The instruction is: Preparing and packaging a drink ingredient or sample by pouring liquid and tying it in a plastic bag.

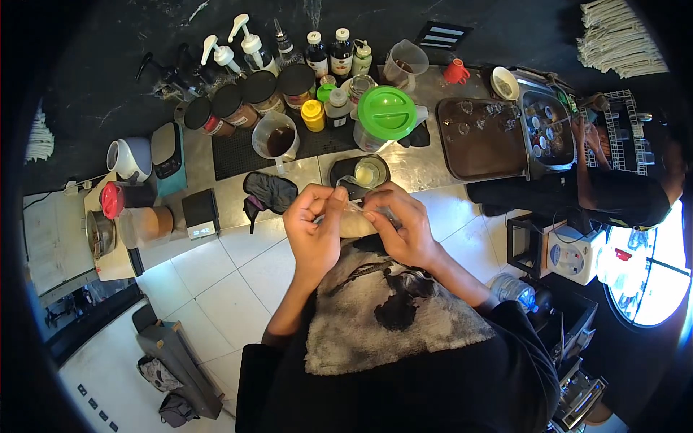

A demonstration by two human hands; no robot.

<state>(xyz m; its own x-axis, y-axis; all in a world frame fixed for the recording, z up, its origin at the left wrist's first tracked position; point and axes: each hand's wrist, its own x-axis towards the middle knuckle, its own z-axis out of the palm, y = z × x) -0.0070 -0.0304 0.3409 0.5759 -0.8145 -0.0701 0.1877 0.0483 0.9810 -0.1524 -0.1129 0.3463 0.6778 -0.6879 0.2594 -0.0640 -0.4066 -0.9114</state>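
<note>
Between my two hands hangs a clear plastic bag (pixel 355 223) with pale contents. My left hand (pixel 319 230) pinches one side of its gathered top between thumb and fingers. The other side of that top is pinched by my right hand (pixel 398 224). The bag's lower part hangs in front of my apron (pixel 400 319) and is partly hidden by my fingers. Just beyond my fingertips, a small container with pale yellow contents (pixel 365 174) stands on a black scale or tray (pixel 381 169) at the counter's edge.
On the steel counter (pixel 238 200) stand a measuring jug of brown liquid (pixel 277 142), a green-lidded pitcher (pixel 385 116), dark-lidded jars (pixel 260 92) and a crumpled black cloth item (pixel 270 192). A brown tray (pixel 479 146) holds small glasses. Another person's hands (pixel 590 135) are at the sink (pixel 547 132).
</note>
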